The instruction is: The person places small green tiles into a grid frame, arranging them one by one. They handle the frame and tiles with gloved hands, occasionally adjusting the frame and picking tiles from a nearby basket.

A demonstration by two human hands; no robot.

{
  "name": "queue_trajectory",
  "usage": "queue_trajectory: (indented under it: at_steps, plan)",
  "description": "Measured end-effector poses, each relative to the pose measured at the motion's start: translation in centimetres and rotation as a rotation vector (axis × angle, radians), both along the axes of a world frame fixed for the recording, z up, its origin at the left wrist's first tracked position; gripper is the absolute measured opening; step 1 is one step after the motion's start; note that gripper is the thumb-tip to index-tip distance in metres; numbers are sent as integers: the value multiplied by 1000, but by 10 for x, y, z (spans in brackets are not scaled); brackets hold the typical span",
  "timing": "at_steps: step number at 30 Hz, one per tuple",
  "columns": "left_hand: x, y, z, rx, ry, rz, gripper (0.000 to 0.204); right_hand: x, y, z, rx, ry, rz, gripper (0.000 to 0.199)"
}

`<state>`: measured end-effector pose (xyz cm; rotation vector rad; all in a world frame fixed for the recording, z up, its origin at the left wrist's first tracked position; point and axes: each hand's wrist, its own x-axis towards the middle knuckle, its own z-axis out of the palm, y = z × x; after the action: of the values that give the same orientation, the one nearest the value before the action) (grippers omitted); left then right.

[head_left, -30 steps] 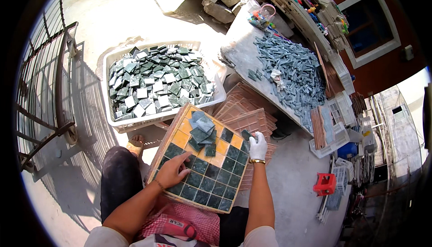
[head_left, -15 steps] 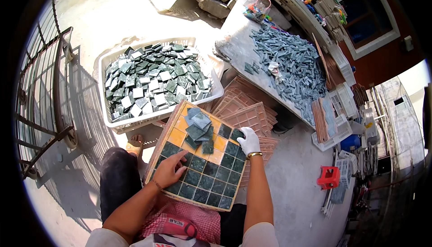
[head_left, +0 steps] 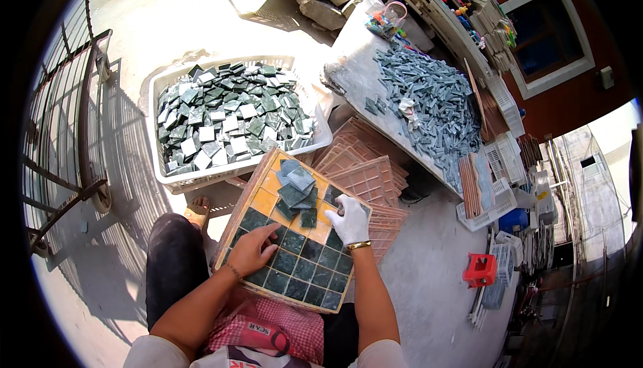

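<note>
On my lap lies a square grid tray (head_left: 266,197), tilted in view, its bare cells yellow-orange. Dark green stone tiles (head_left: 295,261) fill the rows nearest me and part of the right side. A small loose heap of tiles (head_left: 299,190) sits on the yellow cells. My bare left hand (head_left: 252,251) rests on the laid tiles, fingers bent but apart, holding nothing visible. Over the tray's upper right part is my right hand (head_left: 348,222) in a white glove, thumb and forefinger apart beside a dark tile (head_left: 332,195). Its other fingers are partly hidden.
A white plastic crate (head_left: 155,130) full of square green tiles stands beyond the tray. Terracotta-coloured grid trays (head_left: 368,177) are stacked to its right, below a slab table (head_left: 351,56) heaped with thin stone strips (head_left: 435,96). A red stool (head_left: 479,271) stands right; metal railings (head_left: 82,113) stand left.
My gloved right hand has moved left from the tray's right edge, further in over the tiles. My left hand stays nearly where it was, and the loose heap is unchanged.
</note>
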<state>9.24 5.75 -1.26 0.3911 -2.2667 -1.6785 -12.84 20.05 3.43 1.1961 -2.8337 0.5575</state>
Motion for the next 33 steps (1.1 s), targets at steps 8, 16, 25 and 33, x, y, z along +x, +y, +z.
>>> queue_trajectory:
  at_steps: [8,16,25,33]
  plan:
    - [1,-1,1,34,-4,-5,47,69,-35,-10,259,-157,-344,81]
    - [2,-1,3,33,-7,0,45,30,10,15,219,-226,105,50]
    - [2,-1,4,31,-2,4,44,38,22,-7,112,-130,212,35]
    - [-1,1,0,-1,35,8,44,48,22,-16,1,-235,-43,52]
